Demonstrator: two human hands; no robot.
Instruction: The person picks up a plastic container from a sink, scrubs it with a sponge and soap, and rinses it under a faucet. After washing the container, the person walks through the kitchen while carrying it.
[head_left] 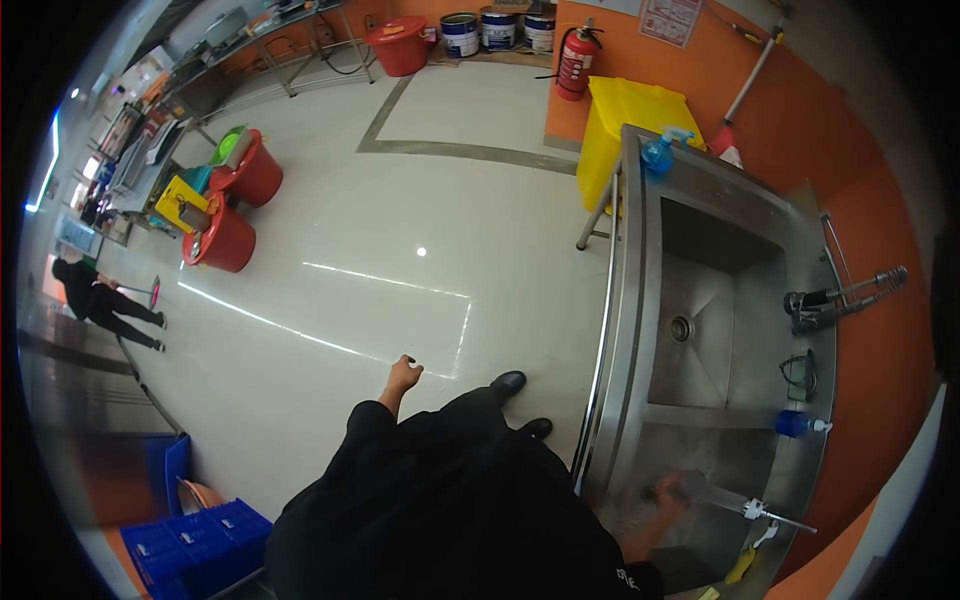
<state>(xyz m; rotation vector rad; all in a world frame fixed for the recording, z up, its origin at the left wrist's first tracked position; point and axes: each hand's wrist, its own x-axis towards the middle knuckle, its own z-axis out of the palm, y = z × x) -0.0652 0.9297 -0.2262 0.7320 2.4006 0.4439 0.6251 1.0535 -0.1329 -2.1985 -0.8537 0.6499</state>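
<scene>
My left hand (404, 373) hangs over the tiled floor, away from the sink. Its fingers are loosely curled, with thumb and forefinger apart and nothing in them. My right hand (680, 489), smeared by motion, is over the near part of the stainless steel sink unit (630, 400). It is closed around the end of a clear bottle (722, 497) with a white collar and a thin spout pointing right. A yellow-handled brush (742, 565) lies on the counter close to the bottle. Farther along the back ledge stands a blue pump bottle (798, 424).
A spring-hose tap (845, 298) stands behind the basin. A blue spray bottle (658, 153) sits at the counter's far corner, near a yellow bin (625, 110). Red tubs (222, 238) and blue crates (200, 550) are to the left. Another person (95, 300) holds a long-handled tool.
</scene>
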